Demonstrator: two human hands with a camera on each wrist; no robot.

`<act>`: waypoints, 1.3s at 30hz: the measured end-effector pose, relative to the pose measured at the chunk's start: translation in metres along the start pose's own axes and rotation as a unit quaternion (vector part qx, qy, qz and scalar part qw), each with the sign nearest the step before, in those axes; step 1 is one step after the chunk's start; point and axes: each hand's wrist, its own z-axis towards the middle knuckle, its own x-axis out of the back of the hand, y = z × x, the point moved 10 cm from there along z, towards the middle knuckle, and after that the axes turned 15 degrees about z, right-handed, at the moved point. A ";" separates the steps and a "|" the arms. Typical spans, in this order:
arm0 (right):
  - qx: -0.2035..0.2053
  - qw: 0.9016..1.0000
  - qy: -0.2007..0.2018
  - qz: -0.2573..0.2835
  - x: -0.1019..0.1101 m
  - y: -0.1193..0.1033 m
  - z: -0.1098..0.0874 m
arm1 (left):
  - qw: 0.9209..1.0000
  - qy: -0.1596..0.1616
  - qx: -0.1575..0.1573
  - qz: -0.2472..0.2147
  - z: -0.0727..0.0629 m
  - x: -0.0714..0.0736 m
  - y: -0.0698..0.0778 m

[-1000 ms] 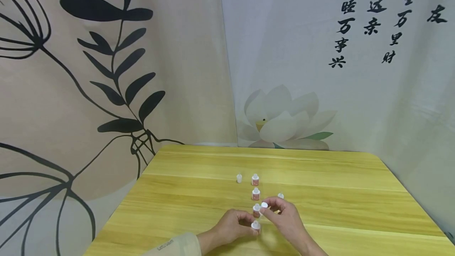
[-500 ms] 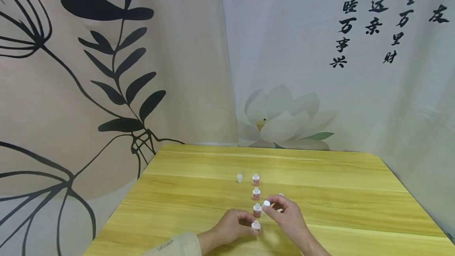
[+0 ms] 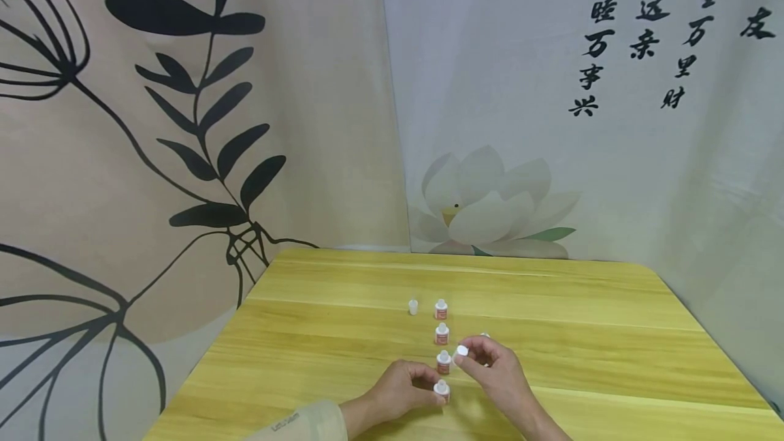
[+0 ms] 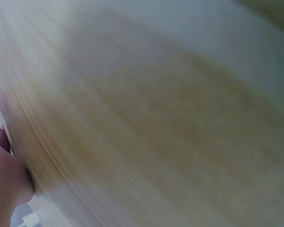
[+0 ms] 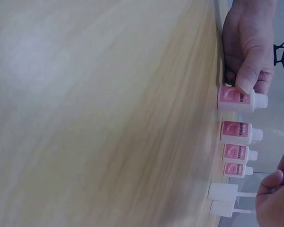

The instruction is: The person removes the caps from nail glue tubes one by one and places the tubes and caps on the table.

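My left hand (image 3: pixel 401 392) grips the nearest of a row of small white bottles with pink labels, the held bottle (image 3: pixel 442 394) standing upright on the table. In the right wrist view, the left thumb presses on the label of that bottle (image 5: pixel 234 99). My right hand (image 3: pixel 503 376) pinches a white cap (image 3: pixel 462 351) between thumb and fingertips, just above and right of the second bottle (image 3: pixel 444 363). Two more bottles, a third (image 3: pixel 442 335) and a far one (image 3: pixel 441 309), stand behind in line. All the bottles show bare narrow necks.
A small white cap (image 3: pixel 413 307) stands left of the far bottle. Behind the right fingers another white cap (image 3: pixel 485 335) is partly hidden. The right wrist view shows white caps with thin stems (image 5: pixel 223 192) standing on the wooden table (image 3: pixel 318 332). Printed curtains (image 3: pixel 331 121) hang behind.
My right hand has shifted slightly right, carrying the white cap a little away from the second bottle. The left hand and its bottle have stayed in place.
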 end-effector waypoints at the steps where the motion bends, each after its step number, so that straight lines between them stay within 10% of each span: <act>1: 0.000 1.000 0.000 0.000 0.000 0.000 0.000 | 1.000 0.000 0.000 0.000 0.000 0.000 0.000; 39: -0.035 0.999 -0.010 0.033 0.000 0.006 0.000 | 1.000 0.000 0.008 0.018 0.001 0.000 -0.001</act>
